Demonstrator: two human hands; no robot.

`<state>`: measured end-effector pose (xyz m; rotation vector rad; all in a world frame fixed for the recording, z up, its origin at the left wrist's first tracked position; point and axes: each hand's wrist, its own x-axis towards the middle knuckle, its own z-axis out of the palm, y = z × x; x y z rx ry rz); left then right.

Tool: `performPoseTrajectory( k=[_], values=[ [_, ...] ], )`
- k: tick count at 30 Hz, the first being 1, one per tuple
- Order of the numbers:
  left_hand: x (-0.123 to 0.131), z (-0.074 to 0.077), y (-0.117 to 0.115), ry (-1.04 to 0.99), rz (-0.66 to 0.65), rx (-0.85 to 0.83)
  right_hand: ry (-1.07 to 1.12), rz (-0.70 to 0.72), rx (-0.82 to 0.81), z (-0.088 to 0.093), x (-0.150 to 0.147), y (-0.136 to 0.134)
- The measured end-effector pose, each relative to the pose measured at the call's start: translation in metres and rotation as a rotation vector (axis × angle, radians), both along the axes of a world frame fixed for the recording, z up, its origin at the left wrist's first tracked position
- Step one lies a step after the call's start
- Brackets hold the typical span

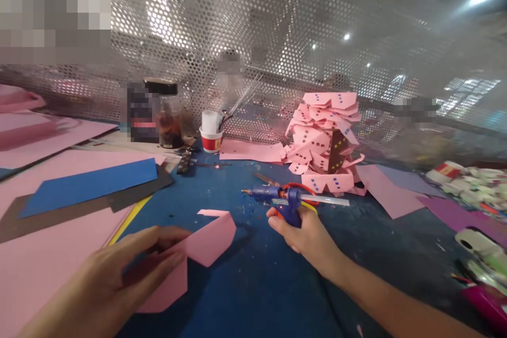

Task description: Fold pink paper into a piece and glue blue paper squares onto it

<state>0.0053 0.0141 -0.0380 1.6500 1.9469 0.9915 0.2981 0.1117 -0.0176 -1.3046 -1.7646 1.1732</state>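
A folded pink paper piece [209,237] is pinched between the thumb and fingers of my left hand [138,269], low on the left; one narrow strip of it bends over at the top. My right hand [303,229] is closed round the handle of a blue glue gun [273,194], whose nozzle points left, above and to the right of the pink piece, not touching it. A clear glue stick [327,200] sticks out of the gun's back. Scissors with red and yellow handles [311,193] lie partly hidden behind the gun.
Folded pink papers with small squares [325,142] are piled at the back. A paper cup [211,140] and a dark-lidded jar [169,121] stand by the perforated metal screen. Blue [95,185] and pink sheets lie left. Purple paper [463,216] and white odds and ends are right.
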Motion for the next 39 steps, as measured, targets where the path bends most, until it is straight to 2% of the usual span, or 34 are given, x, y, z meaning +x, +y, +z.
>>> performPoseTrajectory(
  k=[7, 12, 14, 17, 21, 24, 33, 39],
  values=[
    [0.003, 0.013, 0.001, -0.048, -0.057, -0.121, -0.018, 0.006, 0.023, 0.001, -0.001, -0.007],
    [0.004, 0.023, 0.003, -0.119, -0.067, -0.182, -0.029, 0.015, 0.114, 0.001, -0.004, -0.026],
    [0.004, 0.026, 0.005, -0.135, -0.099, -0.209, -0.065, 0.068, 0.178, -0.001, -0.005, -0.035],
    [0.005, 0.029, 0.005, -0.186, -0.129, -0.172, -0.126, 0.132, 0.297, -0.001, -0.008, -0.046],
    [0.007, 0.028, 0.005, -0.232, -0.155, -0.127, -0.164, 0.226, 0.308, 0.008, -0.014, -0.052],
    [0.005, 0.025, 0.006, -0.233, -0.167, -0.128, -0.163, 0.227, 0.335, 0.013, -0.016, -0.052],
    [0.01, 0.032, 0.002, -0.272, -0.142, -0.122, -0.153, 0.329, 0.358, 0.002, -0.012, -0.05],
    [0.009, 0.033, 0.002, -0.284, -0.165, -0.13, -0.179, 0.319, 0.374, 0.0, -0.009, -0.049]
  ],
)
